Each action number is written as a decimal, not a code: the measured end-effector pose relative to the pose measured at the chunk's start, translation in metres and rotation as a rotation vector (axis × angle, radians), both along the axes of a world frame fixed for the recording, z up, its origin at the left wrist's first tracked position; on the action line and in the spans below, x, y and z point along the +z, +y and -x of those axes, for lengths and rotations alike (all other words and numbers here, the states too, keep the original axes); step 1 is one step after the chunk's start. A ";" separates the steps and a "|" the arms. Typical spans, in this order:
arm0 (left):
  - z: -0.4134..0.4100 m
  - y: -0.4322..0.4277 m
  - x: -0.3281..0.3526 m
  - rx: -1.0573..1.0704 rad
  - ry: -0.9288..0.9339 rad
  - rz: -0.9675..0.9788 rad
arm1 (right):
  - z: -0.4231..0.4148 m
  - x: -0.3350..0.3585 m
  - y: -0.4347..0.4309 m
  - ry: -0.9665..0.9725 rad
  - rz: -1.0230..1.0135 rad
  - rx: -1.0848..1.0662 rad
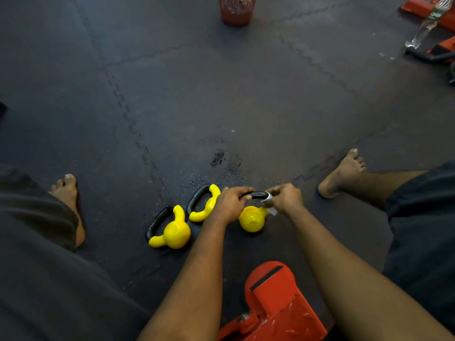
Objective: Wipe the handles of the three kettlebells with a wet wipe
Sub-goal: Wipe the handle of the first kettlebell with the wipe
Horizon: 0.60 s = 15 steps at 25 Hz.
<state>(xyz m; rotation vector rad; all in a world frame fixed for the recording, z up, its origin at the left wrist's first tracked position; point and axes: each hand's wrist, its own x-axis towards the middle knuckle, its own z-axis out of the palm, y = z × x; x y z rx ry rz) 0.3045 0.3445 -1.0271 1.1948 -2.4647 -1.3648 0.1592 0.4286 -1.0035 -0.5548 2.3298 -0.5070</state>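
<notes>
Three yellow kettlebells with black handles lie in a row on the dark floor mat. The left kettlebell [175,231] and the middle kettlebell [205,207] lie tipped over, untouched. My left hand [230,204] grips the left end of the black handle [256,194] of the right kettlebell [252,219]. My right hand [285,196] pinches a white wet wipe [269,198] around the right end of that handle. Part of the wipe hangs below my fingers.
My bare feet rest on the mat at the left [70,203] and right [344,172]. A red metal frame [275,303] sits close in front of me. A red mesh bin [236,9] stands far back; a plastic bottle [427,23] and red equipment lie at the top right.
</notes>
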 end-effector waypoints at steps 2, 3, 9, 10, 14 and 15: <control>-0.002 -0.001 -0.002 -0.019 -0.008 -0.007 | 0.011 0.008 -0.002 -0.108 -0.085 0.081; -0.002 0.000 -0.002 -0.022 -0.008 -0.007 | 0.013 0.010 -0.002 -0.135 -0.102 0.094; 0.001 0.003 -0.005 0.028 -0.013 0.023 | -0.026 -0.009 0.004 0.073 0.207 -0.261; 0.001 0.003 -0.004 0.018 -0.024 0.032 | -0.035 -0.011 0.007 0.120 0.262 -0.318; 0.003 0.004 -0.003 -0.018 -0.020 0.049 | -0.051 -0.017 0.013 0.239 0.313 -0.406; 0.003 0.005 -0.002 -0.025 -0.016 0.053 | -0.053 -0.018 0.014 0.283 0.304 -0.396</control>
